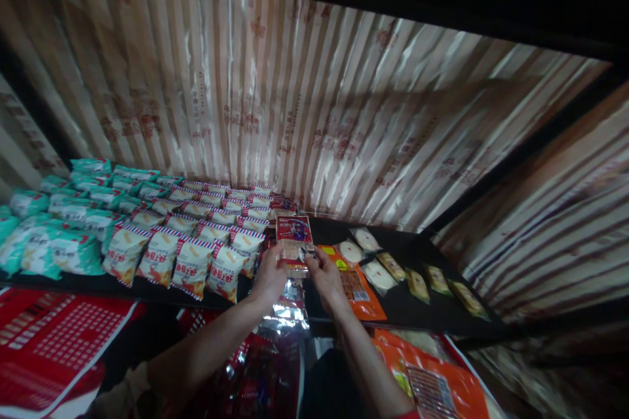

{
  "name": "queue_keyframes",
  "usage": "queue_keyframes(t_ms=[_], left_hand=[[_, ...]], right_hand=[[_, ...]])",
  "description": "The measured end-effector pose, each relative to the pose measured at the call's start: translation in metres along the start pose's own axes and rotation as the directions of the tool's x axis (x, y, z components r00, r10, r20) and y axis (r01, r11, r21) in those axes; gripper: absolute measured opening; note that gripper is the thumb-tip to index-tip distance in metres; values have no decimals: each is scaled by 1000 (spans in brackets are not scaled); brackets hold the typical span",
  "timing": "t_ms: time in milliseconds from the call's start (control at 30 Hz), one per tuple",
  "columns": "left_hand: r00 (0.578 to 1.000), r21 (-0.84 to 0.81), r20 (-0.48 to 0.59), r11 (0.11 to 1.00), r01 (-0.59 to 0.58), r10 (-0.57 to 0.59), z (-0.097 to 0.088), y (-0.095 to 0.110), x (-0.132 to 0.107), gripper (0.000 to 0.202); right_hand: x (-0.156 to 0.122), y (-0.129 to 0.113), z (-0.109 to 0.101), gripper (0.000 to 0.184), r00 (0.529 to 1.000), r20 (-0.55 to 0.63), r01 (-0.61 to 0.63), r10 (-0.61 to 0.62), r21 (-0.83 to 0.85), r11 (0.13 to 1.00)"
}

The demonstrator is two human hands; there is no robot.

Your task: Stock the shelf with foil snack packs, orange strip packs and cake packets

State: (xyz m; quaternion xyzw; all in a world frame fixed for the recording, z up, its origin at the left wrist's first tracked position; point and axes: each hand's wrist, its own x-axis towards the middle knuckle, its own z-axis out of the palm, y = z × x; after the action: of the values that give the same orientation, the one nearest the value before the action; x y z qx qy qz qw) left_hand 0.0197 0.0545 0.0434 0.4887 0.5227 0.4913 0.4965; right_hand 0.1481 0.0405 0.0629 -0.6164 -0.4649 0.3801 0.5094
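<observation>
Both my hands are closed on a small flat snack packet (293, 230), red and dark blue on its upper part with a pale lower part. My left hand (269, 275) grips its left edge and my right hand (324, 273) its lower right corner. The packet is just above the black shelf (314, 311). Left of it stand rows of white snack bags (194, 265) with red and blue striped tops. An orange packet (361, 288) lies beside my right hand. Behind the held packet, more dark red packets (284, 203) are partly hidden.
Turquoise bags (73, 252) fill the shelf's left end. Round white items in clear wrap (364, 239) and several small yellow packets (417, 285) lie to the right. Below are a red basket (63, 340) and more orange packets (432, 376). Striped plastic sheeting (295, 78) hangs behind.
</observation>
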Motion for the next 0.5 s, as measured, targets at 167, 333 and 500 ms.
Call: queue_keyframes(t_ms=[167,333,500], left_hand=[[997,145,-36,987,-63,68,7,4,10,39],[995,169,-39,982,-86,94,11,9,18,35],[994,210,-32,973,-96,105,15,13,26,38]], right_hand=[[25,2,4,46,1000,-15,14,-14,-6,1000],[50,5,10,50,999,-49,24,-24,-2,1000],[70,4,13,48,997,-63,31,-38,-111,993]])
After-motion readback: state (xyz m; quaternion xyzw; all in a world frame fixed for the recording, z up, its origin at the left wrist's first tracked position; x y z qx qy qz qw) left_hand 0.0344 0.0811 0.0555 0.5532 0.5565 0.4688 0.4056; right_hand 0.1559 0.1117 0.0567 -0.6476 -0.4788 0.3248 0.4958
